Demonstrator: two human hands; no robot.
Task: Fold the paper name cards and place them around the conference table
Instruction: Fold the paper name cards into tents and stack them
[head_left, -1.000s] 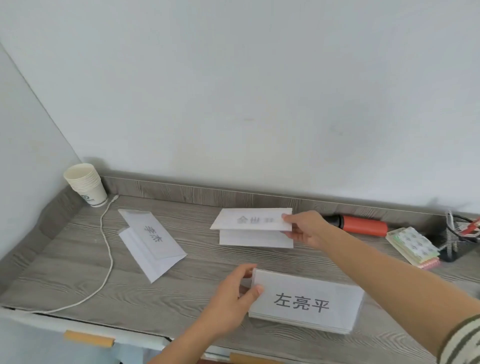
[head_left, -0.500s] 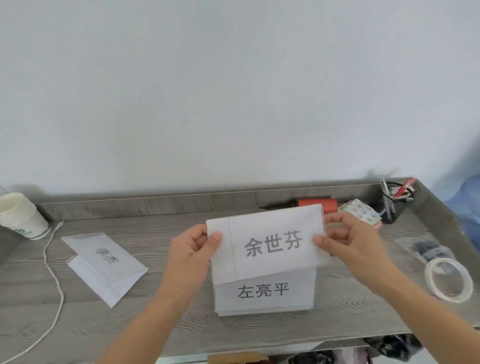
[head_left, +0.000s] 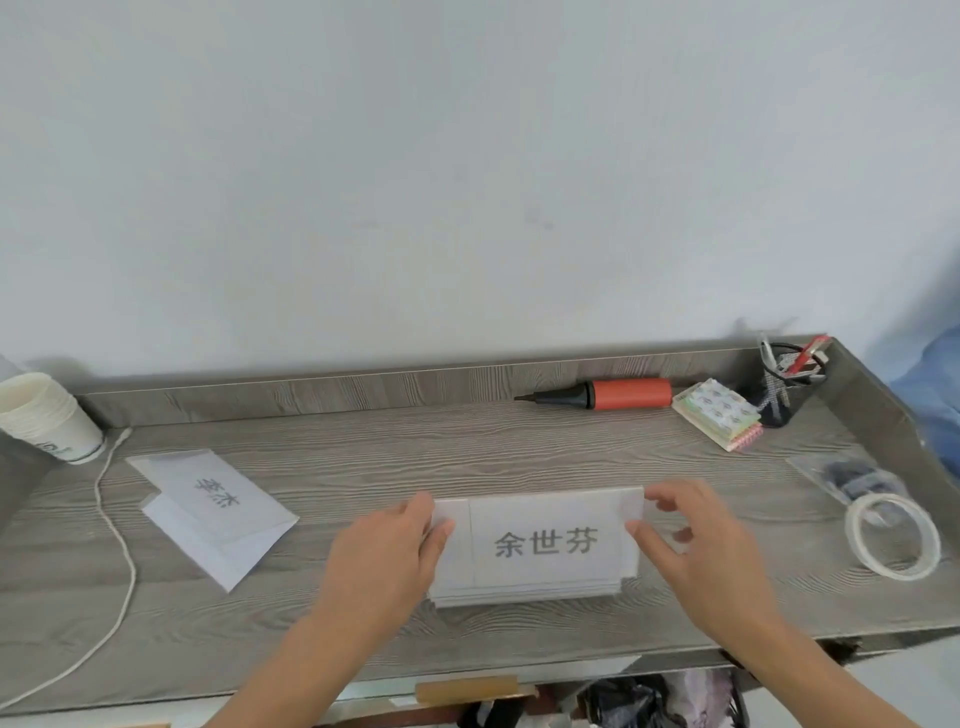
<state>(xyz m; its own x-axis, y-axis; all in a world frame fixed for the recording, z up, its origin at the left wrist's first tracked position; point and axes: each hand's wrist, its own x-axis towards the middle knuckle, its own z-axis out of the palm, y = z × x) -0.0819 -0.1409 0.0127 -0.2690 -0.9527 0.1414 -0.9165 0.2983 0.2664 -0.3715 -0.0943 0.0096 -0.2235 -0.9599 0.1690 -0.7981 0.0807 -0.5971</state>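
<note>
Head view: name card (head_left: 540, 540) 余世芬 tops a stack (head_left: 519, 592) of folded cards at 6 o'clock on the surface (head_left: 467, 452), my left grip (head_left: 387, 556) pinching its 9 o'clock end, my right grip (head_left: 696, 540) pinching its 3 o'clock end. Step judged: gathering folded cards before placing; another folded card (head_left: 218, 512) lies well apart at 9 o'clock. Next I need a firm two-ended hold so the layers lift without splaying.

On the table (head_left: 467, 452), a name card (head_left: 545, 543) sits centre, seemingly atop a stack (head_left: 524, 597); another card (head_left: 218, 514) lies left, tape (head_left: 852, 530) right, pump (head_left: 623, 395) behind.
</note>
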